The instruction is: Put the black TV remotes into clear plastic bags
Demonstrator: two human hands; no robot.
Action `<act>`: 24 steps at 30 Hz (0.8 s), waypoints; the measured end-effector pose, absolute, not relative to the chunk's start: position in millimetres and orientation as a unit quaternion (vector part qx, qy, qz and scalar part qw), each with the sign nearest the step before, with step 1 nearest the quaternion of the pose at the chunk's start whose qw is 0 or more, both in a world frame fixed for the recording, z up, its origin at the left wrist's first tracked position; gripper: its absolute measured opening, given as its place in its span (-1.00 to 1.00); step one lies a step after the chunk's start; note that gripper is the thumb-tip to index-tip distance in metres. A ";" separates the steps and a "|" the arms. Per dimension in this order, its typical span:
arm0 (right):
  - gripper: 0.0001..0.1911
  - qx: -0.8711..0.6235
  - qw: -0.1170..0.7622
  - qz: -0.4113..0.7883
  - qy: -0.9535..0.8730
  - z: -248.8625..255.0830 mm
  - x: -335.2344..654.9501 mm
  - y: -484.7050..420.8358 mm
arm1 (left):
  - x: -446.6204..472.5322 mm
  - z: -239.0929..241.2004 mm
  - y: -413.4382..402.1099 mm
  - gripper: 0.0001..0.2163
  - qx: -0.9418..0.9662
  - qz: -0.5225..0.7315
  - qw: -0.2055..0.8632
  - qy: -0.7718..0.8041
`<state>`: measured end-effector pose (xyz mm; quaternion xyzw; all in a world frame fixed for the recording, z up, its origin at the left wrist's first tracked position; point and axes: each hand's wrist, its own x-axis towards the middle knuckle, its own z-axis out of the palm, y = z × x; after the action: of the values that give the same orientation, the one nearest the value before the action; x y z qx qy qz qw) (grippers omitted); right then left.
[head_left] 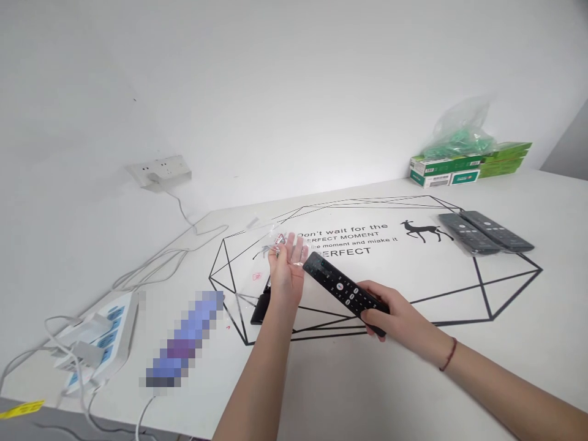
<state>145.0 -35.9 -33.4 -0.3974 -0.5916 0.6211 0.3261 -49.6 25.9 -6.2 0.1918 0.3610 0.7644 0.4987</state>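
Observation:
My right hand (390,311) grips the lower end of a black remote control (337,283), its button side up and tilted toward the left. My left hand (285,272) is raised near the remote's top end, palm toward it, with its thumb and fingers closing on a crinkled clear plastic bag (278,240) bearing a small red mark. Part of the bag is hidden behind the fingers. On the table behind my left wrist lies a black object (260,310), partly covered by the forearm; I cannot tell its kind.
Two more remotes in clear wrapping, a left one (468,234) and a right one (498,231), lie at the right. Green-and-white boxes (445,164) carry a plastic bag (462,138) by the wall. A power strip (108,343), cables and a blurred-out object (186,337) occupy the left.

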 end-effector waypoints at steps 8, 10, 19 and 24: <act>-0.60 -0.404 0.348 0.605 -0.591 -38.1 143.3 -29.8 | -17.5 -17.0 12.4 -0.88 0.244 0.693 0.586 0.343; -0.53 -0.407 0.346 0.606 -0.589 -40.4 143.4 -29.6 | -10.0 -18.5 8.3 -0.81 0.248 0.670 0.609 0.344; -0.46 -0.251 0.313 0.685 -0.608 -33.9 154.0 -33.6 | -13.9 -20.1 12.4 -0.81 0.180 0.679 0.610 0.366; -0.47 -0.293 0.326 0.615 -0.655 -40.0 153.9 -28.3 | -12.3 -17.5 8.4 -0.73 0.203 0.636 0.646 0.371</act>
<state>153.9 -28.3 -40.0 -0.2934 -0.6552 0.6150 0.3263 -12.3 8.4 -17.5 0.2026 0.3715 0.6357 0.6456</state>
